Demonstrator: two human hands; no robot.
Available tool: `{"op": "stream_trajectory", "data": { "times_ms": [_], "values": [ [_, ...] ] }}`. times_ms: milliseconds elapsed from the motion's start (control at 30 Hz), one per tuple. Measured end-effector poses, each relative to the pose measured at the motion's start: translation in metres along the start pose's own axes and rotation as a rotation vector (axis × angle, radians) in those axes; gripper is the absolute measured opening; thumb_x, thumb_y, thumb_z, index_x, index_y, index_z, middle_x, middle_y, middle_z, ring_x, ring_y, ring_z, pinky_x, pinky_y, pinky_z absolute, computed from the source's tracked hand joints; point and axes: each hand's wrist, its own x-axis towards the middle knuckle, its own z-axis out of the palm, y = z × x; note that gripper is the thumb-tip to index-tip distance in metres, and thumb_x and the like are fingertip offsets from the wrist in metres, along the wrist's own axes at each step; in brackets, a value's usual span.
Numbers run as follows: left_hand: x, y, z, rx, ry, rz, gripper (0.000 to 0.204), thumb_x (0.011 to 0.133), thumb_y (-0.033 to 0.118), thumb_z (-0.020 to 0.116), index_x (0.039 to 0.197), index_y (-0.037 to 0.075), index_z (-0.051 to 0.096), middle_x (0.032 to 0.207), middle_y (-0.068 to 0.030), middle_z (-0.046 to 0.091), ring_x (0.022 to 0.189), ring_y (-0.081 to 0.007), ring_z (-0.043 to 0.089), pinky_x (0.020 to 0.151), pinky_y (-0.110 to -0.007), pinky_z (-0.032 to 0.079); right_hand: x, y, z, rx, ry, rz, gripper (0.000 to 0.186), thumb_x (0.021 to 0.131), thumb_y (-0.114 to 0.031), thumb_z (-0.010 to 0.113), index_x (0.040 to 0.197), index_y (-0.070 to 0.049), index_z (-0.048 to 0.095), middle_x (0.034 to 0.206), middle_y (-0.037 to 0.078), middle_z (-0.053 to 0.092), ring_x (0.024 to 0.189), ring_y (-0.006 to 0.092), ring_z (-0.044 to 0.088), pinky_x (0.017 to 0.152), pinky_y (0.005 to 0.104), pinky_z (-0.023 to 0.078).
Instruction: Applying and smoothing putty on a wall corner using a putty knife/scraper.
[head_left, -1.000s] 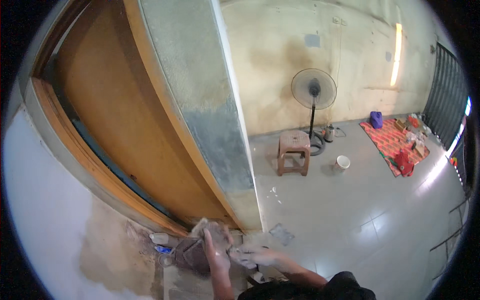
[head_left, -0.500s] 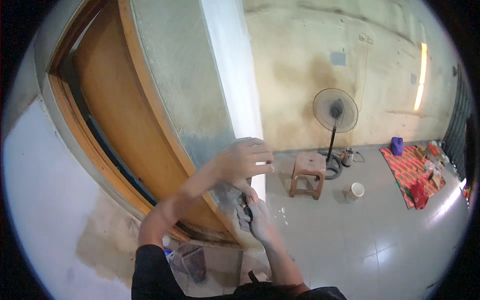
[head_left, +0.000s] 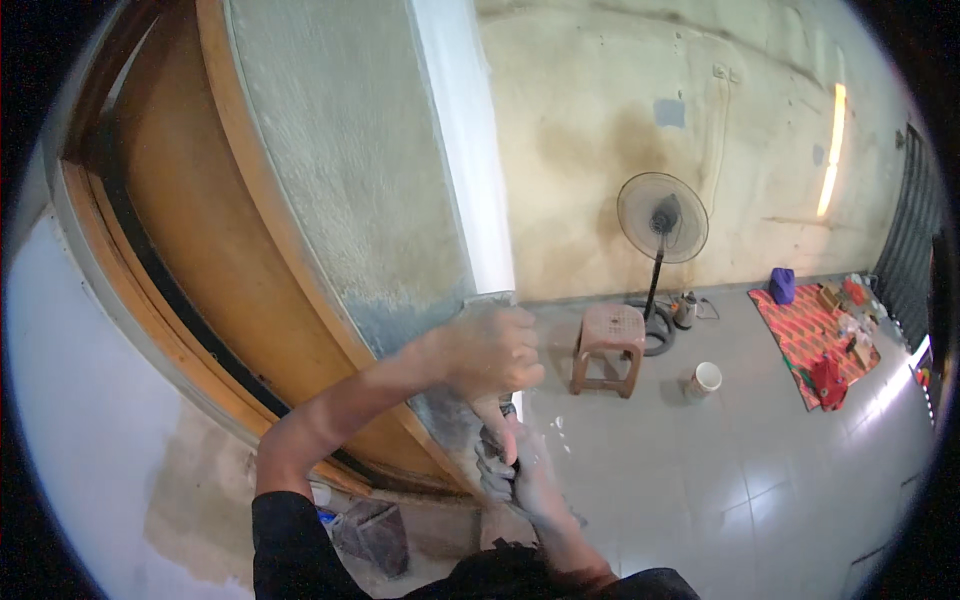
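Note:
My left hand [head_left: 495, 350] is closed over the upper part of what looks like a flat scraping tool [head_left: 490, 298], at the white corner strip [head_left: 458, 140] of the grey wall column [head_left: 330, 140]. Its thumb points down along the tool. Just below, my right hand [head_left: 518, 478] has its dusty fingers wrapped round the tool's dark handle. Much of the tool is hidden behind my hands. A wooden door [head_left: 190, 260] in an orange-brown frame stands to the left of the column.
A plastic stool [head_left: 607, 340], standing fan [head_left: 662, 215], kettle [head_left: 685, 310] and white bucket [head_left: 703, 382] stand right of the column. A patterned mat [head_left: 785, 340] holds bags and clutter. A dark container [head_left: 375, 532] lies by the doorway. A dark shutter [head_left: 900, 250] is at far right.
Both hands have risen from low by the doorway floor to the column's corner. Over the last half second my left fingers have curled tighter and sit slightly lower.

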Motion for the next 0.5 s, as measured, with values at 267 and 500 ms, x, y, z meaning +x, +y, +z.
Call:
{"op": "stream_trajectory", "data": {
  "times_ms": [267, 500],
  "values": [
    [-0.001, -0.007, -0.001, 0.015, 0.007, -0.062, 0.08, 0.05, 0.086, 0.051, 0.049, 0.006, 0.043, 0.047, -0.0064, 0.043, 0.049, -0.0242, 0.047, 0.051, -0.034, 0.04, -0.001, -0.015, 0.008, -0.037, 0.017, -0.016, 0.04, 0.095, -0.045, 0.034, 0.074, -0.011, 0.036, 0.054, -0.004, 0.029, 0.038, 0.0042, 0.022, 0.033, 0.0202, 0.016],
    [0.001, -0.01, -0.004, 0.042, -0.016, -0.15, 0.084, 0.052, 0.085, 0.051, 0.05, 0.002, 0.052, 0.047, -0.0124, 0.049, 0.053, -0.0293, 0.053, 0.056, -0.036, 0.045, 0.0, -0.026, 0.02, -0.086, 0.088, -0.078, 0.039, 0.096, -0.044, 0.033, 0.073, -0.012, 0.035, 0.053, -0.005, 0.027, 0.038, 0.0038, 0.02, 0.032, 0.0194, 0.014]
  ]
}}
